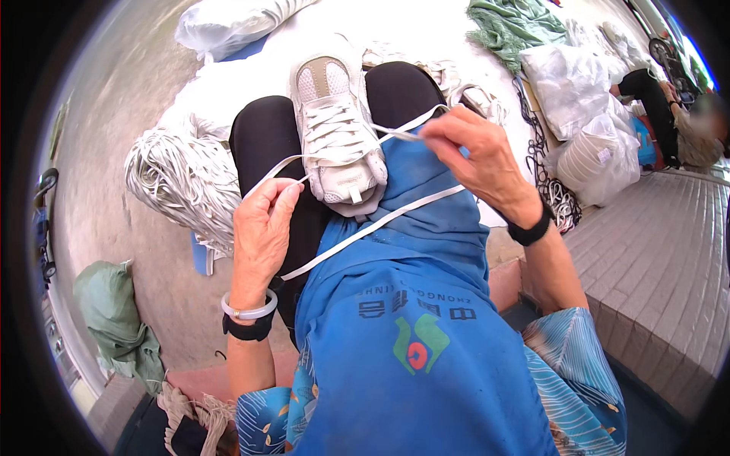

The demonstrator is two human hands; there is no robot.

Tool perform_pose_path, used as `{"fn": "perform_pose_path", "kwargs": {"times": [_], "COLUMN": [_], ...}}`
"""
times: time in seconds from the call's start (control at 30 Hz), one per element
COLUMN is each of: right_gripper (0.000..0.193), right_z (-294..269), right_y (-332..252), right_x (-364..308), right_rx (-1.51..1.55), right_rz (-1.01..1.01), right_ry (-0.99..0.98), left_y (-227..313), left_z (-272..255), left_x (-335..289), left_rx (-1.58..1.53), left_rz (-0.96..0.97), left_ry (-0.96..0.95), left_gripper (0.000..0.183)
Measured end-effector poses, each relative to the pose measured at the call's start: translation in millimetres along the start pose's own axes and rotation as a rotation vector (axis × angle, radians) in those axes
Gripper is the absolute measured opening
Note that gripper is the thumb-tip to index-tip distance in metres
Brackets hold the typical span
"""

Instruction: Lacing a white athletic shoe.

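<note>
A white and beige sneaker (338,129) rests on my lap between my knees, its toe pointing away and its tongue toward me. A flat white shoelace (380,223) is threaded through its eyelets, with long loose ends looping over my blue apron (411,304). My left hand (262,228) pinches one lace end to the left of the shoe's collar. On the other side, my right hand (479,156) is closed on the other end, pulled out to the right of the shoe. Both stretches of lace run from the top eyelets to my fingers.
A big bundle of white laces (182,178) lies at my left knee. Several more shoes (456,80) sit on the white sheet beyond. Clear plastic bags (601,152), dark cords (536,137) and green cloth (517,30) are at right; a green sack (114,311) stands left. Another person (684,129) sits far right.
</note>
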State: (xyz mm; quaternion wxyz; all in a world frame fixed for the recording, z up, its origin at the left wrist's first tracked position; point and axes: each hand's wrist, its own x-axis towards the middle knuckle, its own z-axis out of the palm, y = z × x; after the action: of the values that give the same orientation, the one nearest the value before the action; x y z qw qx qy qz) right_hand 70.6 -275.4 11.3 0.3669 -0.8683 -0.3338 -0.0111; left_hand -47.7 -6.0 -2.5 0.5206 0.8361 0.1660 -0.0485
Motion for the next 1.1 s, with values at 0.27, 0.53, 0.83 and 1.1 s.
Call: {"fn": "perform_pose_path", "kwargs": {"times": [0.27,0.53,0.83,1.1], "right_gripper": [0.015,0.005,0.007,0.008], "right_z": [-8.9,17.2,15.5,29.2], "right_y": [2.2,0.6,-9.5,-3.4], "right_x": [-27.2,-25.4,-18.9,-10.2], "right_rx": [-0.149,-0.296,-0.017,0.011], "right_rz": [-0.042,-0.23,-0.017,0.013], "right_ry": [-0.14,-0.167,-0.146,-0.167], "left_y": [0.5,9.0,6.9,3.1], "left_z": [4.0,-2.2,-5.6,-7.8], "left_x": [10.7,12.8,20.7,22.6], "left_rx": [0.138,0.131,0.126,0.097], "left_rz": [0.093,0.038,0.019,0.058], "left_ry": [0.067,-0.046,-0.071,-0.118], "left_gripper": [0.022,0.019,0.019,0.02]}}
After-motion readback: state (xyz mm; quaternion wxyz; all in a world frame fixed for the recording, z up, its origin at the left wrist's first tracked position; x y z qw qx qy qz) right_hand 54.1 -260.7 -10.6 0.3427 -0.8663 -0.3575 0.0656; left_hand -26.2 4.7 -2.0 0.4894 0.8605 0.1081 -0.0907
